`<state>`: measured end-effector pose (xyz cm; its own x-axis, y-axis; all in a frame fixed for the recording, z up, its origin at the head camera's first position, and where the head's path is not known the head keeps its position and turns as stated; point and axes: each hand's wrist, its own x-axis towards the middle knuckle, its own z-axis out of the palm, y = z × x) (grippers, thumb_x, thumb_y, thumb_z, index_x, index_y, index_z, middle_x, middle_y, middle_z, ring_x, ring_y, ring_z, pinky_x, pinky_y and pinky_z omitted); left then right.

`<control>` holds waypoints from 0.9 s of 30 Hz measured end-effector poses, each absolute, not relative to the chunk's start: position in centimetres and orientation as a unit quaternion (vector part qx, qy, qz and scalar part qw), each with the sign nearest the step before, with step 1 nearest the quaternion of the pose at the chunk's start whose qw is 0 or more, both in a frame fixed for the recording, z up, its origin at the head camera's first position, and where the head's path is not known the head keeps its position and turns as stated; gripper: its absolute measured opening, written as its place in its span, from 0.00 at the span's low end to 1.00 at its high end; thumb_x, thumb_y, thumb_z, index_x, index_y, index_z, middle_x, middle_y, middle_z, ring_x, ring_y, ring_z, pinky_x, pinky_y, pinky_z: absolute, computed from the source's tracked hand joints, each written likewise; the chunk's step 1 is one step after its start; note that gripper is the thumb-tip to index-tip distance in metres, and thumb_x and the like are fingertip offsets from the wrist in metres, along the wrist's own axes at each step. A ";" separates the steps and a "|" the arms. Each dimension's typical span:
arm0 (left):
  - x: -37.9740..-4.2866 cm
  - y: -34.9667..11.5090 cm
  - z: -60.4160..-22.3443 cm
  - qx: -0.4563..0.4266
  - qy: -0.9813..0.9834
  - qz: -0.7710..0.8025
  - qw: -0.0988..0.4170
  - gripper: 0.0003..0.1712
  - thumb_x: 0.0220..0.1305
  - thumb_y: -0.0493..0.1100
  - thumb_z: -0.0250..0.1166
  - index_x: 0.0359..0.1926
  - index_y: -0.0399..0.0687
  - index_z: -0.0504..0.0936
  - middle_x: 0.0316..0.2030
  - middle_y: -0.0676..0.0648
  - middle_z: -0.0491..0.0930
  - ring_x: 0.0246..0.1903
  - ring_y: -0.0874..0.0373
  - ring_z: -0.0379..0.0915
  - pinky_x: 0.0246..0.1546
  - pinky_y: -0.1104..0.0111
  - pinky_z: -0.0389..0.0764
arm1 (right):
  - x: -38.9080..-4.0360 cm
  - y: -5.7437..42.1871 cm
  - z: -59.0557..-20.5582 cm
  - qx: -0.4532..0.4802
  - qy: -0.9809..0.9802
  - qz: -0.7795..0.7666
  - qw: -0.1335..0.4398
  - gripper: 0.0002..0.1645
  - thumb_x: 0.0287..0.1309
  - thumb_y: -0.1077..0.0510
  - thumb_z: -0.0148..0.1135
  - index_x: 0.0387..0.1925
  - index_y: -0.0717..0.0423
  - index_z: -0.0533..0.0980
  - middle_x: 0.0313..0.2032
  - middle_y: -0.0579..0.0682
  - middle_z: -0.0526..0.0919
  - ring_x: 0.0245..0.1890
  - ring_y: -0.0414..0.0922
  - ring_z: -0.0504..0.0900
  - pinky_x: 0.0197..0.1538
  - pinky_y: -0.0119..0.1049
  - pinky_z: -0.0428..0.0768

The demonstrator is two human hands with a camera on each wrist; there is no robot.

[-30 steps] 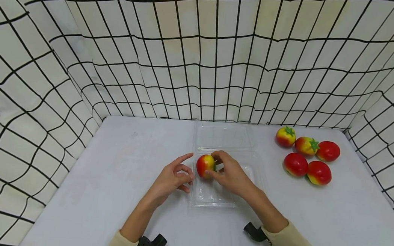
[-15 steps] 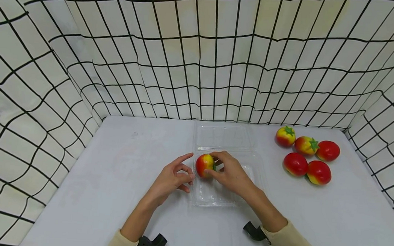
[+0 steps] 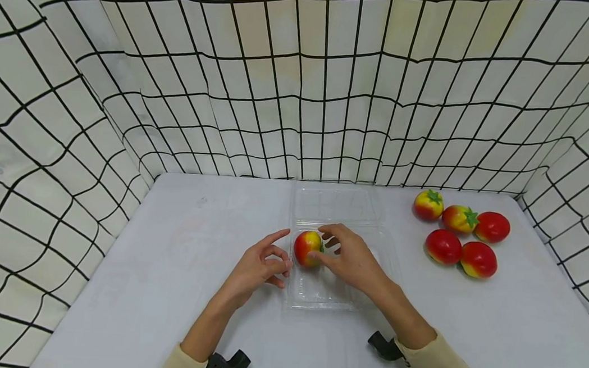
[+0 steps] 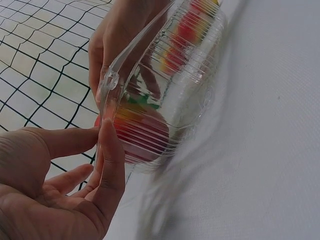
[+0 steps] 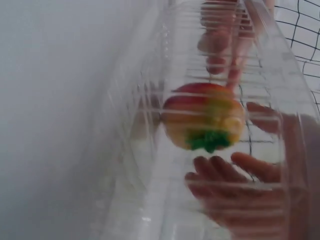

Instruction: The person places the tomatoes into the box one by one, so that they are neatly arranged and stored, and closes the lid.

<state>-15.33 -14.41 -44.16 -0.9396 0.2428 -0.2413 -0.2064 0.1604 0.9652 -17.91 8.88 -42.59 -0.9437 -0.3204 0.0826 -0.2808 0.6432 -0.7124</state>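
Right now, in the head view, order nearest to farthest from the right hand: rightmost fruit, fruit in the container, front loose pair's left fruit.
1. Fruit in the container, left of the right hand.
2. Front loose pair's left fruit, right of the hand.
3. Rightmost fruit, farther right.

Head view: from above, facing forward and down over the desk (image 3: pixel 131 286) to the black netting (image 3: pixel 324 100) behind. Left wrist view: low and near, tilted sideways, facing rightward through the wall of the clear container (image 3: pixel 318 294). Right wrist view: likewise low and near, tilted oppositely, facing leftward. All three share the container and the red-yellow fruit (image 3: pixel 307 249) inside.
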 end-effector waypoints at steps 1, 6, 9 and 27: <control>-15.3 -14.4 -44.1 0.012 0.742 0.648 0.174 0.41 0.69 0.37 0.68 0.79 0.58 0.64 0.43 0.43 0.80 0.32 0.54 0.81 0.33 0.67 0.89 | -17.9 9.1 -42.5 -0.168 0.905 -0.389 0.023 0.36 0.58 0.48 0.77 0.65 0.55 0.76 0.57 0.53 0.84 0.51 0.50 0.85 0.56 0.48 0.88; -15.3 -14.3 -44.1 0.010 0.740 0.649 0.175 0.41 0.69 0.37 0.68 0.79 0.57 0.63 0.43 0.44 0.80 0.33 0.54 0.81 0.33 0.67 0.89 | -17.9 10.2 -41.8 -0.173 0.899 -0.401 0.021 0.35 0.59 0.47 0.76 0.64 0.55 0.77 0.56 0.55 0.85 0.51 0.50 0.86 0.56 0.50 0.88; -15.3 -14.3 -44.0 0.007 0.739 0.651 0.175 0.41 0.69 0.37 0.68 0.79 0.58 0.64 0.43 0.44 0.80 0.34 0.53 0.82 0.33 0.67 0.89 | -18.0 11.0 -41.4 -0.175 0.897 -0.405 0.013 0.32 0.59 0.47 0.76 0.62 0.53 0.78 0.56 0.55 0.85 0.51 0.51 0.86 0.56 0.50 0.88; -15.2 -14.3 -44.1 0.007 0.741 0.649 0.172 0.42 0.69 0.37 0.68 0.79 0.57 0.63 0.43 0.43 0.80 0.35 0.50 0.82 0.34 0.68 0.89 | -18.3 14.7 -40.6 -0.177 0.893 -0.410 -0.047 0.25 0.60 0.51 0.76 0.57 0.51 0.80 0.53 0.50 0.85 0.53 0.54 0.86 0.56 0.53 0.87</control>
